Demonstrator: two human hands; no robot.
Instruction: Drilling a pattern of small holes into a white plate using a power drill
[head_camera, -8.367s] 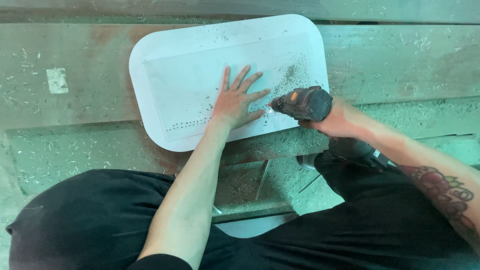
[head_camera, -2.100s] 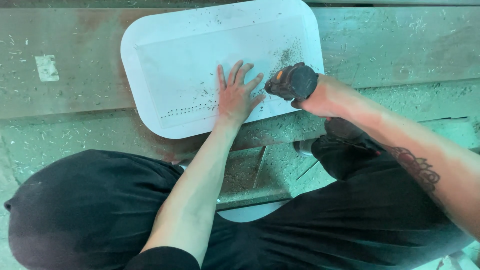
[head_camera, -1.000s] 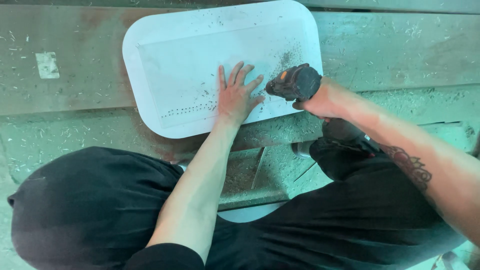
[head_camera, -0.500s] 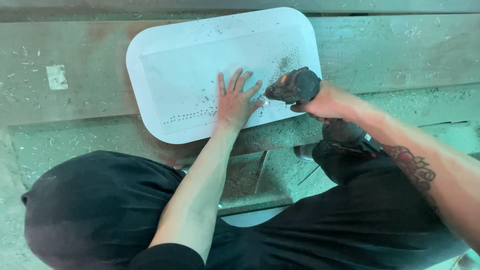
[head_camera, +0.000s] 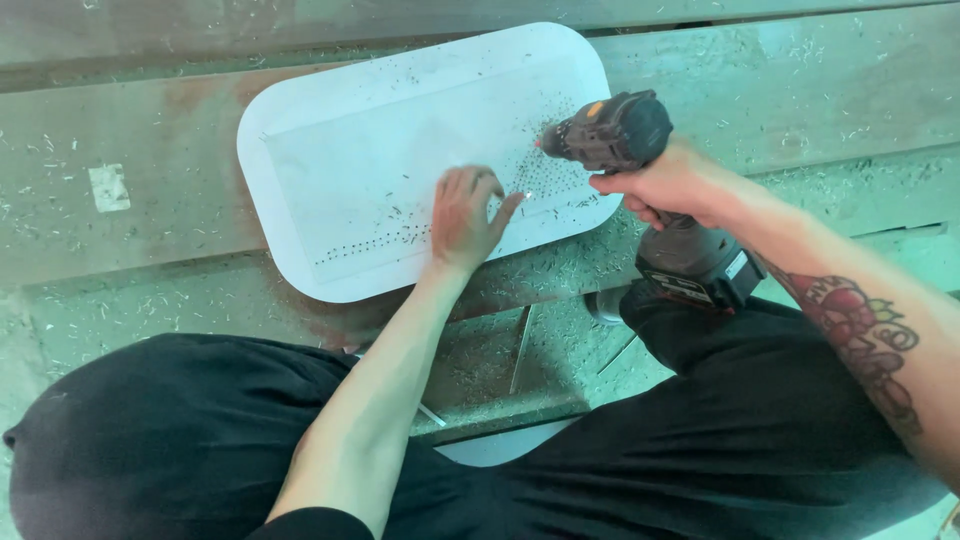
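A white sheet with rounded corners (head_camera: 380, 130) lies flat on a long worn beam (head_camera: 150, 170). A row of small drilled holes runs along its near edge. My left hand (head_camera: 463, 220) rests on the sheet near that row, fingers curled and blurred, holding nothing. My right hand (head_camera: 672, 188) grips a dark cordless drill (head_camera: 615, 133) with an orange spot on top. The drill is lifted, its tip hanging over the right part of the sheet above a patch of dark shavings (head_camera: 545, 172).
Shavings and chips litter the beam and the lower ledge (head_camera: 150, 300). A pale tape patch (head_camera: 108, 187) sticks to the beam at left. My black-clad legs (head_camera: 180, 430) fill the bottom of the view. A white piece (head_camera: 490, 450) shows between them.
The drill has lifted off the near edge and moved up and right over the sheet. My left hand's fingers have curled from a flat spread.
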